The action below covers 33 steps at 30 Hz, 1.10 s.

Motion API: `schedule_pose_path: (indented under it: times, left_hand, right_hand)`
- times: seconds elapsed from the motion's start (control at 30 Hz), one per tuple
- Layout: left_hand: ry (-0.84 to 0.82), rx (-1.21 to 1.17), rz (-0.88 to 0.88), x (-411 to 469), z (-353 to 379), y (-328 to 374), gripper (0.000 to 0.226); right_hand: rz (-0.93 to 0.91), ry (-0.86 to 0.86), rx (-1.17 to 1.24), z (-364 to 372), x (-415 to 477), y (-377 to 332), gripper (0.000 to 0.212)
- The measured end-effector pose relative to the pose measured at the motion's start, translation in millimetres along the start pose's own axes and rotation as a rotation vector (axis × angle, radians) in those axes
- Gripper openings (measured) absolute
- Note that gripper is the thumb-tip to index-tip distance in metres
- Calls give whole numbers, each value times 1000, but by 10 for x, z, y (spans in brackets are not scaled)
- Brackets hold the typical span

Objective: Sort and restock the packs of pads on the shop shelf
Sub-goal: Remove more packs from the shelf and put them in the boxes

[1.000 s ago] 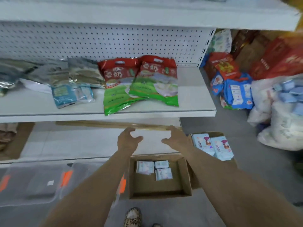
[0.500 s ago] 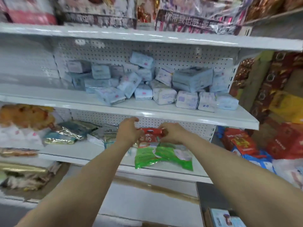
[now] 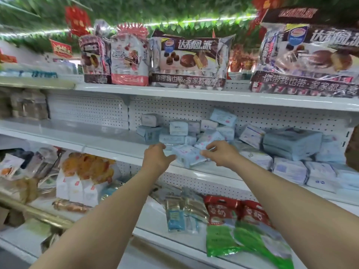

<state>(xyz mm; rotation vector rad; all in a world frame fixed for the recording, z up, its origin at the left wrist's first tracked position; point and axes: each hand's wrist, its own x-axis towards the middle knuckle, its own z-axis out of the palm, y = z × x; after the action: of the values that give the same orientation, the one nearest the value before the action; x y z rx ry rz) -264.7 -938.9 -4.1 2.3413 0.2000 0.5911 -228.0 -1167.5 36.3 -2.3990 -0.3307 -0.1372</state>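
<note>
Front pack [image 3: 188, 157] lies flat at lip of middle shelf [image 3: 108, 146], straight ahead of me, between both hands. Its long axis runs roughly left-right along shelf edge. Left hand [image 3: 156, 159] just beside left end, fingers relaxed, thumb spread, holding nothing. Right hand [image 3: 218, 152] at right end, thumb tip on wrapper; grip or mere touch, I can't tell. Right is nearer. Pile of packs [image 3: 194, 131] jumbled close behind.
</note>
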Motion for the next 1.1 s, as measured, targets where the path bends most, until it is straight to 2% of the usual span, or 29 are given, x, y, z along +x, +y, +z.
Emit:
schedule_pose_path:
  times: [0.07,0.17,0.3,0.4,0.57,0.7,0.77,0.8,0.9,0.97,1.03,1.1]
  left_hand:
    - [-24,-27,-18,234,-37,-189,66]
    - [-67,-44,-39,582,-58,-402,67]
    - [-154,-99,-93,998,-48,-562,65]
    - [-222,-177,-148,1333,22,-653,60]
    - [-196,-455,-260,1807,240,-693,88]
    - [-227,-653,-424,2079,451,-762,92]
    - [-188,-603,-411,2136,523,-796,87]
    - [-112,-529,-378,2160,551,-807,86]
    - [85,-349,-154,2211,561,-727,80]
    - [42,-338,-53,2258,568,-603,82]
    - [-90,-345,-64,2310,572,-452,100]
    - [-230,-318,-115,2360,557,-306,106]
  right_hand:
    - [74,60,61,139,200,-102,33]
    - [198,148,129,347,459,-166,44]
    - [364,147,164,581,700,-156,40]
    - [446,165,190,750,818,-112,58]
    - [574,195,273,877,914,-188,54]
    - [636,196,400,956,933,-252,51]
    - [659,200,407,1016,964,-260,56]
    - [674,200,412,1043,982,-266,58]
    - [703,188,447,1095,1042,-259,65]
    - [707,190,454,1107,1058,-252,69]
    - [709,206,467,1114,1068,-226,69]
    - [713,233,494,1128,1067,-199,70]
